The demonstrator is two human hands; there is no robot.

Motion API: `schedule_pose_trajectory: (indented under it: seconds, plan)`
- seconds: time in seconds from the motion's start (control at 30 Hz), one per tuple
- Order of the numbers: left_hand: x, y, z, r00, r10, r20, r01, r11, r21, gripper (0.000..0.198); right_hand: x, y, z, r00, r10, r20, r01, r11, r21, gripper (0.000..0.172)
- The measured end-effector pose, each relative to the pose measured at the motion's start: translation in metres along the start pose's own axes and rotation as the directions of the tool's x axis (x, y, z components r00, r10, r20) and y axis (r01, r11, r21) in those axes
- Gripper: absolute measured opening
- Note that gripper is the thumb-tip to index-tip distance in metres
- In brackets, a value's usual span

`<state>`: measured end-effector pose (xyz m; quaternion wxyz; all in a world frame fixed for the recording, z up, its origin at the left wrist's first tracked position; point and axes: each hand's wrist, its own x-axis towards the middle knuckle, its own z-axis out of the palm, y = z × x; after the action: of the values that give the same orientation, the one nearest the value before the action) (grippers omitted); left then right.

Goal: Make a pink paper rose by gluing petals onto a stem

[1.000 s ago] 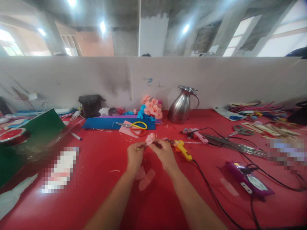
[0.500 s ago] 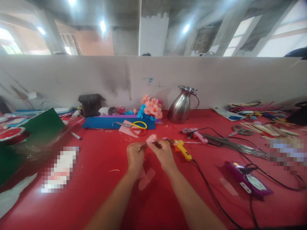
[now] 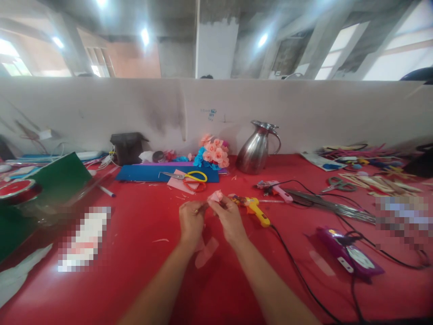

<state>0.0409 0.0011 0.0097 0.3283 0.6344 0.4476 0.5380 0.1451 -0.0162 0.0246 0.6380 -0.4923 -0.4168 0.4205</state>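
- Pale partition (image 3: 152, 108) stretches behind our work, smudged dark in places, with small blue writing near its middle.
- Before it we have the red counter (image 3: 135, 280), lit unevenly.
- At our left a green board (image 3: 67, 176) leans up, clear plastic beside it.
- Farther back, a blue sheet (image 3: 142, 174) lies flat.
- We see a steel jug (image 3: 253, 151) standing upright at the back, handle to the right; its metal walls hide whatever it may hold.
- Left of the jug, against the partition, sits a dark case (image 3: 126, 149); we cannot see into it.
- Our left hand (image 3: 192, 221) and right hand (image 3: 233, 221) meet above the counter, fingers drawn narrow, pinching one pink flower between them.
- Behind them, a bunch of flowers (image 3: 214, 153), peach above blue, rests near the blue sheet.
- Well to our right lies a purple power strip (image 3: 352, 255), cords plugged in.
- Just beyond our right hand we have a yellow glue gun (image 3: 259, 213).
- Our pink flower (image 3: 216, 196) shows above the fingertips.
- Below the hands, pink paper pieces (image 3: 207, 253) lie on the counter.
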Motion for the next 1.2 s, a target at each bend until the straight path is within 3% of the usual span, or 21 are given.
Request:
schedule_pose_trajectory:
  seconds: [0.23, 0.43, 0.93, 1.2]
  plan:
    - [-0.001, 0.0, 0.002, 0.999, 0.023, 0.034, -0.024, 0.999, 0.039, 0.021, -0.001, 0.002, 0.002, 1.0, -0.022, -0.02, 0.022, 1.0, -0.016, 0.021]
    - [0.002, -0.005, 0.003, 0.994, -0.107, 0.036, 0.11, 0.99, -0.085, 0.018, 0.0, 0.0, 0.001, 1.0, 0.012, -0.016, -0.012, 1.0, 0.029, 0.018]
    - [0.005, 0.002, 0.003, 0.975, -0.21, 0.076, 0.221, 0.871, -0.438, 0.021, -0.002, -0.004, 0.002, 0.998, 0.004, -0.06, -0.005, 1.0, -0.02, 0.018]
    - [0.005, 0.005, 0.0, 0.986, -0.165, 0.04, 0.169, 0.935, -0.311, 0.017, -0.001, -0.002, 0.001, 0.997, 0.029, -0.077, -0.033, 0.998, -0.048, 0.02]
